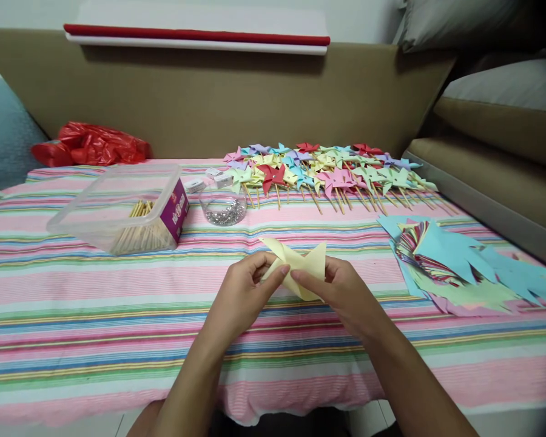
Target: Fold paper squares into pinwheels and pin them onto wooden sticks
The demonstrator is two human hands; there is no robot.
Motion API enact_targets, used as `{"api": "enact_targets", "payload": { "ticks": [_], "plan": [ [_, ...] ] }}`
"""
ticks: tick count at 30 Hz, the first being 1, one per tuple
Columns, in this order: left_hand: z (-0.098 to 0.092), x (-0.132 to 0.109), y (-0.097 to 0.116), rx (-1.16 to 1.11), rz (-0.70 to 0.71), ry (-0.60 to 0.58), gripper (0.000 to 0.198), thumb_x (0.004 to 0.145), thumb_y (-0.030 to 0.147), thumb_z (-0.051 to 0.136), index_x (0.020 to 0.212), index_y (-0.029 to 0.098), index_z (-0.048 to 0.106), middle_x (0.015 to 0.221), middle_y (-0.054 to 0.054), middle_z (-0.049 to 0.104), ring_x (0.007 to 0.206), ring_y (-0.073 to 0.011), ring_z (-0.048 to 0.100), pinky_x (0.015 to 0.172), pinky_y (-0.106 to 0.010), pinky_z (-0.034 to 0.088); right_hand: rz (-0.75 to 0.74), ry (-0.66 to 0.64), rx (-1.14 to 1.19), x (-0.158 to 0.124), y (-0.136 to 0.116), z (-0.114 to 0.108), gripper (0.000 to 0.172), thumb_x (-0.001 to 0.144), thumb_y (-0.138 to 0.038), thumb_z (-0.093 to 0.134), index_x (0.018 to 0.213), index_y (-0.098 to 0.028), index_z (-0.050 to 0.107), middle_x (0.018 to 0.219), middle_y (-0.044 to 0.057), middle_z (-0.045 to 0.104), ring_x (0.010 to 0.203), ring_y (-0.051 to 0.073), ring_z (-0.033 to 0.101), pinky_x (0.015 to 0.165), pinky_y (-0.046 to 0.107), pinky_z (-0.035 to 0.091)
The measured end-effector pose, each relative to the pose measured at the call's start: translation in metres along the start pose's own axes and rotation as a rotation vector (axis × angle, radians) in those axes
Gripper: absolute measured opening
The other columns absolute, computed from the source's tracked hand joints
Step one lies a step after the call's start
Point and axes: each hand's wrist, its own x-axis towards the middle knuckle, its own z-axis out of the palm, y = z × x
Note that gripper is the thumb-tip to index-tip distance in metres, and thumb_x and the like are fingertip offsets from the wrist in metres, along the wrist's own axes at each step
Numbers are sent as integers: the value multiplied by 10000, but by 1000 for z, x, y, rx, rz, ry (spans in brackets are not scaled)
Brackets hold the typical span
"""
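A pale yellow cut paper square (303, 262) is held just above the striped tablecloth (95, 303), its corners partly folded toward the middle. My left hand (243, 297) pinches its left side between thumb and fingers. My right hand (343, 294) grips its right side, thumb pressing on the centre. Both hands are closed on the paper.
A row of finished paper pinwheels on sticks (327, 173) lies at the back. A stack of cut coloured papers (455, 264) sits at the right. A clear box of wooden sticks (127, 209), a small dish of silver pins (222, 209) and a red plastic bag (93, 144) are on the left.
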Motion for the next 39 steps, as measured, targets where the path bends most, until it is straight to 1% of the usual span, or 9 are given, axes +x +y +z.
{"api": "enact_targets", "payload": {
  "ticks": [9, 12, 16, 19, 24, 30, 34, 37, 39],
  "plan": [
    [-5, 0, 0, 41, -11, -16, 258, 924, 440, 632, 893, 195, 705, 814, -23, 685, 770, -185, 612, 683, -277, 452, -58, -2, -33, 0, 3, 4, 273, 812, -425, 751, 936, -182, 737, 871, 30, 722, 766, 187, 614, 666, 302, 466],
    [-2, 1, 4, -125, -33, 51, 222, 860, 410, 725, 935, 201, 723, 914, -29, 726, 838, -192, 656, 733, -271, 489, -43, 70, 142, 0, 2, 9, 277, 785, -399, 790, 959, -186, 760, 894, 33, 746, 790, 186, 635, 698, 301, 480],
    [12, 1, 6, -456, -77, 158, 350, 783, 345, 817, 1094, 227, 709, 1107, -40, 733, 997, -199, 675, 870, -279, 511, -78, 190, 485, 0, -2, 24, 276, 756, -355, 825, 983, -207, 777, 921, 27, 771, 848, 199, 672, 758, 315, 513],
    [27, 1, 2, -595, -107, 179, 316, 779, 330, 825, 1050, 202, 723, 1039, -42, 726, 975, -179, 663, 870, -267, 510, -139, 208, 644, 1, -4, 37, 273, 756, -334, 820, 998, -215, 776, 980, 32, 778, 933, 230, 689, 844, 361, 529],
    [42, 2, -1, -667, -90, 303, 214, 793, 335, 816, 884, 161, 731, 843, -10, 667, 808, -120, 601, 746, -212, 493, -152, 251, 679, 0, 1, 52, 230, 779, -342, 796, 967, -211, 775, 972, 32, 781, 970, 238, 692, 905, 383, 524],
    [41, 3, 5, -739, -108, 370, 246, 773, 334, 827, 737, 144, 675, 765, 3, 637, 691, -91, 541, 643, -197, 458, -124, 236, 598, 0, 4, 53, 268, 777, -356, 796, 967, -181, 723, 1002, 61, 764, 965, 229, 688, 896, 369, 527],
    [34, 6, 2, -840, -121, 454, 233, 756, 334, 839, 823, 152, 709, 820, -4, 682, 730, -101, 597, 669, -194, 480, -223, 322, 498, -4, 3, 44, 393, 842, -362, 708, 1180, -277, 527, 1125, 39, 692, 929, 199, 693, 844, 393, 566],
    [29, 8, -1, -867, -123, 518, 241, 744, 328, 845, 843, 158, 708, 804, 2, 684, 690, -100, 604, 622, -191, 468, -504, 393, 98, -7, 7, 34, 532, 847, -256, 682, 1301, -360, 425, 1375, 63, 564, 1068, 211, 662, 908, 433, 556],
    [28, 8, -2, -861, -116, 522, 237, 751, 327, 838, 840, 155, 701, 776, 5, 669, 642, -95, 584, 584, -194, 449, -639, 342, -247, -9, 10, 29, 465, 852, -214, 665, 1276, -344, 525, 1483, 86, 475, 1207, 252, 593, 979, 471, 518]
  ]
}}
